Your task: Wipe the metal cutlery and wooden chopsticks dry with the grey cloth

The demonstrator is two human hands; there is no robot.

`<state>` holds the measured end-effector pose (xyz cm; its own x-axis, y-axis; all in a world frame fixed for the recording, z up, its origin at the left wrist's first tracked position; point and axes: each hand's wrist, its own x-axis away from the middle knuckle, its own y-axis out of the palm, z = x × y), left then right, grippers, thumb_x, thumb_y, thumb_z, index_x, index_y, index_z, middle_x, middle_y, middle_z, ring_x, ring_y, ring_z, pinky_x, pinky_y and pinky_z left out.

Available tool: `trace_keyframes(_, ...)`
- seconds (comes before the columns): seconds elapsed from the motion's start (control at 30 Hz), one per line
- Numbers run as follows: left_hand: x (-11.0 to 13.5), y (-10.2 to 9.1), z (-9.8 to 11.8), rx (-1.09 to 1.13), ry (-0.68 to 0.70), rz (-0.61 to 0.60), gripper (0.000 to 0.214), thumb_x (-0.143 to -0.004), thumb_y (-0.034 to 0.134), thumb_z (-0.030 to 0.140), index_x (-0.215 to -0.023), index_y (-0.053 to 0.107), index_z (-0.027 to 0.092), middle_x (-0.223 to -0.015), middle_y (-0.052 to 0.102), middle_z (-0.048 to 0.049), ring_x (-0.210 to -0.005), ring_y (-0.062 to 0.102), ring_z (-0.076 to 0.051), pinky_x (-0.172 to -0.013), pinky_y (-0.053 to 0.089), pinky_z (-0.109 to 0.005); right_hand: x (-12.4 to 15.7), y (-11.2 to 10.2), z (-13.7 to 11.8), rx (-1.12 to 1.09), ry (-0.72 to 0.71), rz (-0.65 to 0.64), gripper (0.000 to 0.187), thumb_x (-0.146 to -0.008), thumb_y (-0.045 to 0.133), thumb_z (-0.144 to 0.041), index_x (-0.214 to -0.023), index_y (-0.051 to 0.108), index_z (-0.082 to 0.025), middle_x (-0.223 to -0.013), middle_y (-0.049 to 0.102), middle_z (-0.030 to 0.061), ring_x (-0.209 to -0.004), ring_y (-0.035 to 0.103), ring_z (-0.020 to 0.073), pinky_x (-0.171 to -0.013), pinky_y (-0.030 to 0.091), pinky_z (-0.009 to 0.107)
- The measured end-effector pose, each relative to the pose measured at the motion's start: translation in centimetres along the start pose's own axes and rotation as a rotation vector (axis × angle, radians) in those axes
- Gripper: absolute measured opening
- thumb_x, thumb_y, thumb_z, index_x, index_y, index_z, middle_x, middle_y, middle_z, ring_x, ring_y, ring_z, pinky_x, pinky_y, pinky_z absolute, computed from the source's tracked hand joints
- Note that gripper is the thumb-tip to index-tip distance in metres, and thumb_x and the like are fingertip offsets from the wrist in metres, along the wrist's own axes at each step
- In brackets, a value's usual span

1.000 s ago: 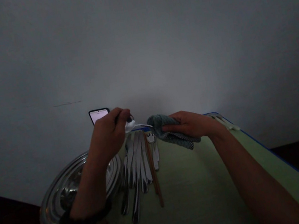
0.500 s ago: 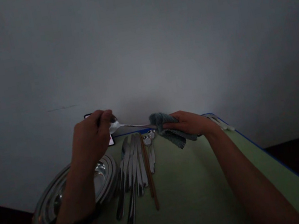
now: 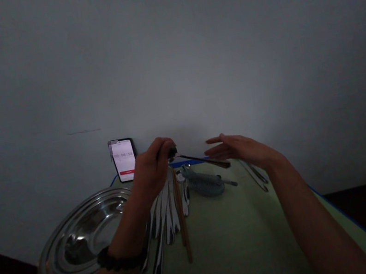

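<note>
In the head view my left hand (image 3: pixel 155 167) grips a metal spoon (image 3: pixel 202 158) by its bowl end, the handle pointing right and slightly down. My right hand (image 3: pixel 234 147) holds nothing; its fingers are stretched towards the spoon handle, with a small gap. Below the spoon a grey-green cloth (image 3: pixel 206 182) lies bunched on the table, a thin dark end sticking out on its right. Just under my right hand lie a few pieces of metal cutlery (image 3: pixel 256 175), their upper ends hidden by it.
Metal knives (image 3: pixel 163 215) lie side by side left of centre, beside wooden chopsticks (image 3: pixel 181 216) and small spoons (image 3: pixel 184 202). A wide steel basin (image 3: pixel 72 209) stands at the left. A phone (image 3: pixel 124 158) showing a timer leans on the wall (image 3: pixel 171 64) behind the green table (image 3: pixel 228 241).
My right hand has let go of the cloth, which now lies on the table. My left hand has moved right with the spoon, uncovering the phone and more of the basin.
</note>
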<state>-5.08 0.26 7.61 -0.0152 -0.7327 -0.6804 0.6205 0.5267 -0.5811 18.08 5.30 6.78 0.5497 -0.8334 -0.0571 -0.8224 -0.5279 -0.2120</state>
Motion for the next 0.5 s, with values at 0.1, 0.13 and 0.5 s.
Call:
trace_keyframes(0.1,0.3,1.8,0.6,0.031,0.108,-0.113,0.032,-0.092,0.035,0.038,-0.090,0.059,0.019,-0.073,0.065,0.0007,-0.063,0.058,-0.010,-0.063,0.042,-0.021,1.0,1.3,-0.3,0.082,0.043,-0.330,0.042,-0.089,0.035,-0.045,-0.114,0.054,-0.016,-0.074,0.063,0.0027,-0.054,0.052,0.0075,-0.050,0.040,0.020)
trace_keyframes(0.13,0.5,2.4,0.8,0.029,0.123,-0.142,0.034,-0.092,0.034,0.040,-0.091,0.060,0.019,-0.074,0.065,0.0006,-0.064,0.059,-0.011,-0.064,0.042,-0.021,1.3,1.5,-0.1,0.116,0.045,-0.375,0.042,-0.088,0.038,-0.046,-0.111,0.056,-0.016,-0.062,0.055,-0.0022,-0.045,0.042,0.0055,-0.043,0.033,0.019)
trace_keyframes(0.5,5.3,9.8,-0.5,-0.446,0.061,-0.810,0.056,-0.083,0.049,0.035,-0.135,0.037,0.017,-0.137,0.041,-0.0178,-0.124,0.038,-0.035,-0.097,0.033,-0.047,1.6,-7.4,6.9,1.156,0.384,0.344,0.036,-0.087,0.035,-0.024,-0.099,0.065,-0.007,-0.100,0.066,0.0182,-0.090,0.061,0.0209,-0.075,0.040,0.027)
